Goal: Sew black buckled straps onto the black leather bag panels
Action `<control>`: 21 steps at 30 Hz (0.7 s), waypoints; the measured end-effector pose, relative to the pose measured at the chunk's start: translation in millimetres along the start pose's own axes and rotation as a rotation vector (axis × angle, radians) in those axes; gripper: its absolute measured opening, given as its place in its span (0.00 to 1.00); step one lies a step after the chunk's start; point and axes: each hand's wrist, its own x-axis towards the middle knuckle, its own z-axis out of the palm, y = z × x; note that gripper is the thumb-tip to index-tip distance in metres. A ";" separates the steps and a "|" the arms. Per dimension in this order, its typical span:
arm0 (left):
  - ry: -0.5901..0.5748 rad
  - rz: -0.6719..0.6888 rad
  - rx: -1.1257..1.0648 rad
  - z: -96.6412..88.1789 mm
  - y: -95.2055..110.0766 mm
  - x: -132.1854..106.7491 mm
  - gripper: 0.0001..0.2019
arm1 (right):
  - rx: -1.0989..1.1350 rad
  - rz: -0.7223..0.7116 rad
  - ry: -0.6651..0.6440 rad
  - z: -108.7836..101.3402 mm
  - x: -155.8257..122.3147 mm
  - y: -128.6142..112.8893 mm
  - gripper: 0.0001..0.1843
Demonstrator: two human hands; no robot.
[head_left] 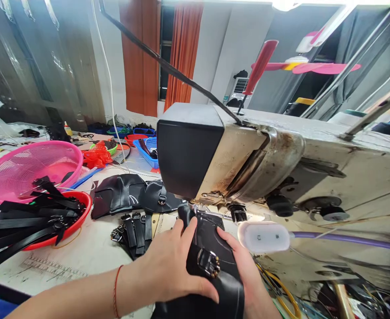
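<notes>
A black leather piece (211, 248) with a metal buckle (208, 262) lies under the head of an industrial sewing machine (264, 155). My left hand (173, 261) presses on the piece's left side, fingers closed around its edge near the buckle. On the right side my right hand (248, 274) grips the leather, thumb on top. A red string circles my left wrist. The needle area sits just above the leather's far end and is partly hidden by the machine head.
A red bowl (78, 221) holds several black straps. A pink basket (25, 168) sits behind it. More black leather pieces (128, 197) and buckled straps (133, 230) lie on the table left of the machine. A white lamp head (264, 237) hangs beside my right hand.
</notes>
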 end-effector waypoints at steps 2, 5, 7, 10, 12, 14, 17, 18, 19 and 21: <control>0.076 0.031 0.037 9.8 2.3 -8.4 0.66 | 0.022 0.176 -0.011 1.6 -2.7 -2.6 0.13; 0.276 0.167 0.084 19.3 0.1 -19.3 0.61 | 0.042 0.175 0.026 -3.2 -11.2 0.3 0.15; 0.372 0.277 0.095 21.1 -2.6 -24.0 0.57 | 0.002 0.080 0.082 -11.1 -17.6 4.6 0.15; 0.404 0.394 0.064 20.5 -4.4 -27.9 0.51 | -0.012 -0.003 0.120 -21.3 -25.1 9.0 0.11; 0.422 0.413 0.030 21.2 -4.0 -29.6 0.45 | 0.011 0.009 0.083 -23.5 -27.4 8.7 0.10; 0.441 0.402 0.015 24.0 -3.1 -30.4 0.40 | 0.015 0.018 0.055 -23.3 -27.4 6.7 0.11; 0.416 0.383 0.028 29.7 -2.2 -28.5 0.34 | 0.001 0.019 0.078 -23.0 -24.3 4.5 0.14; 0.403 0.382 0.033 31.3 -2.0 -26.9 0.33 | 0.014 0.035 0.077 -23.3 -23.1 4.7 0.14; 0.392 0.383 0.036 32.5 -1.8 -25.0 0.32 | 0.036 0.069 0.073 -23.6 -22.0 5.3 0.14; 0.388 0.390 0.035 33.7 -1.1 -21.2 0.32 | 0.098 0.162 0.057 -23.9 -21.0 7.4 0.16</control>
